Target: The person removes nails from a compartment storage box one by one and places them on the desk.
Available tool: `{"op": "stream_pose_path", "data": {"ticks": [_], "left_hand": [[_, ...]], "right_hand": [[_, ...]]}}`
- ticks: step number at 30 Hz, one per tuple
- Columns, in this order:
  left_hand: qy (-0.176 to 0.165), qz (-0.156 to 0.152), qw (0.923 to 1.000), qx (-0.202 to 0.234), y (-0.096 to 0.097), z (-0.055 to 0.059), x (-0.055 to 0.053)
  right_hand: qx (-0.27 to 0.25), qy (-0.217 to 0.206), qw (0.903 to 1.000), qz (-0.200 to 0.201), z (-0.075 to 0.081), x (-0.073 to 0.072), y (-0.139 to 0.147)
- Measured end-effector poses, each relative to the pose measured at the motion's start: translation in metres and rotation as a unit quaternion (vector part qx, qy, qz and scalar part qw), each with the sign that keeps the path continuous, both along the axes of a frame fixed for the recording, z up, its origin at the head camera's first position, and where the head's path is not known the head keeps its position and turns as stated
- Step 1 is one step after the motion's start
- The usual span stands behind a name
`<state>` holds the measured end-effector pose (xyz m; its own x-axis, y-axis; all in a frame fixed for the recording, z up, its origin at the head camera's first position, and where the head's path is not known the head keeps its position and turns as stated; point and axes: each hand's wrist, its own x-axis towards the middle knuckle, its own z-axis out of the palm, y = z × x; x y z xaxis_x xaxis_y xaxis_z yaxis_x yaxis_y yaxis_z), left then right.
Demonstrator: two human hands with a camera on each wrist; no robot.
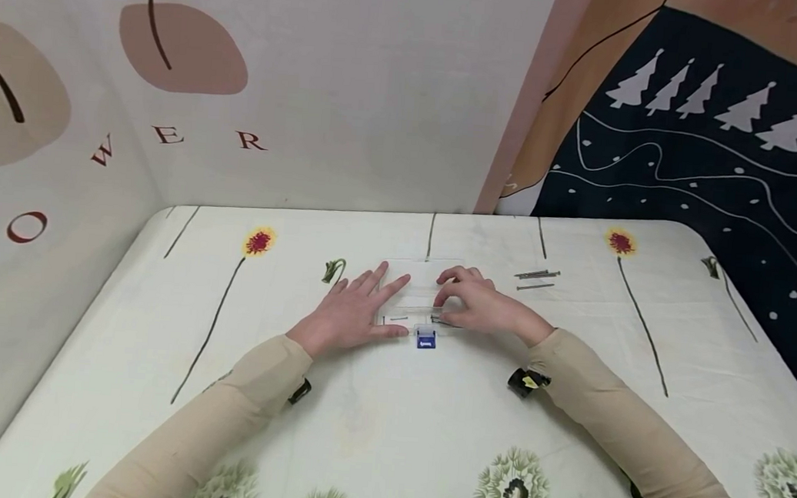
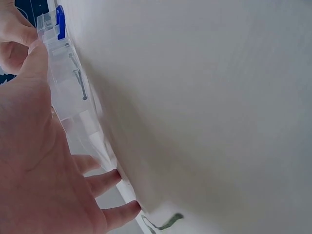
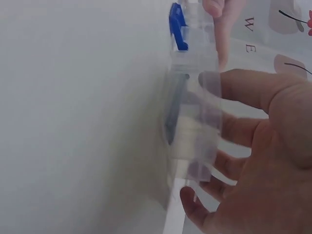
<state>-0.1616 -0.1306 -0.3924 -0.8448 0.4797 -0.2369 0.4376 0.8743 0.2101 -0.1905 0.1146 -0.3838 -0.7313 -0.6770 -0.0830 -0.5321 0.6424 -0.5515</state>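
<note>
A clear plastic box (image 1: pixel 418 290) with a blue latch (image 1: pixel 426 339) on its front lies on the table, short nails (image 1: pixel 399 318) in its left part. My left hand (image 1: pixel 352 311) rests along the box's left side, fingers straight and spread, thumb at the front edge. On the other side, my right hand (image 1: pixel 481 305) is over the box with loosely bent fingers. Through the clear wall in the right wrist view, longer grey nails (image 3: pixel 175 109) show beside the fingertips (image 3: pixel 209 84). No nail shows between those fingers.
Several loose long nails (image 1: pixel 538 274) lie on the table right of the box. A flower-printed white cloth (image 1: pixel 373 417) covers the table. Printed hangings (image 1: pixel 380 109) stand behind the back edge.
</note>
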Motion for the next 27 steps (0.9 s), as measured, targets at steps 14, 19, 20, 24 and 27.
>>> {"op": "stream_pose_path", "data": {"ticks": [14, 19, 20, 24, 27], "left_hand": [[0.005, 0.003, 1.0, -0.002, -0.0014, -0.0017, -0.0012], [0.003, 0.002, 1.0, -0.004, -0.0012, -0.0009, -0.0005], [0.003, 0.002, 1.0, -0.005, -0.0011, -0.0007, -0.0004], [0.004, 0.001, 0.9999, -0.012, -0.0009, -0.0003, -0.0002], [0.003, 0.002, 0.9999, -0.011, -0.0009, -0.0001, -0.0002]], "right_hand": [[0.003, -0.014, 0.9993, -0.034, -0.0049, 0.0001, -0.0067], [0.001, -0.018, 0.9993, -0.034, -0.0054, -0.0001, -0.0062], [0.0, -0.019, 0.9993, -0.033, -0.0058, -0.0004, -0.0058], [-0.02, -0.022, 0.9992, -0.026, -0.0045, -0.0002, -0.0034], [-0.04, -0.029, 0.9984, -0.026, -0.0038, -0.0006, -0.0005]]}}
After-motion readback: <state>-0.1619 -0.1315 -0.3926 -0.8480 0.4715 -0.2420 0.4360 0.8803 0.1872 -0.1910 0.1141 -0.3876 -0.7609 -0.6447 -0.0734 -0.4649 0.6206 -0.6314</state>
